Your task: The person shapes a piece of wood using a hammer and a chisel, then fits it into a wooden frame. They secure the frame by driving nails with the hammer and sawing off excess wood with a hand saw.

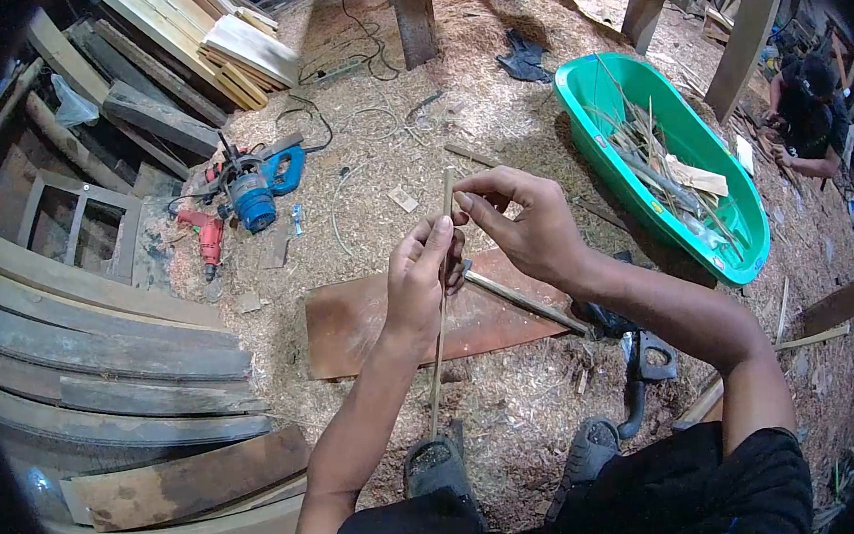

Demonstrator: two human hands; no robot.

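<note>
A thin wooden stick point(441, 351) runs almost upright in front of me, its lower end down by my left sandal. My left hand point(425, 262) is closed around its upper part, thumb pressed along it. Near the top, the fingers of my right hand point(529, 221) pinch together at the stick, just above the left thumb. Beneath both hands a reddish-brown board point(351, 323) lies on the floor. Across it rests a tool with a pale wooden handle point(525, 302), its dark end partly hidden behind my left fingers.
A green plastic tub point(597, 138) holds wood scraps at the right. Blue point(252, 200) and red point(206, 239) power tools lie at left, with cords beyond. Curved planks point(112, 337) are stacked at left. A dark power tool point(650, 360) sits near my right foot. Another person point(806, 117) crouches far right.
</note>
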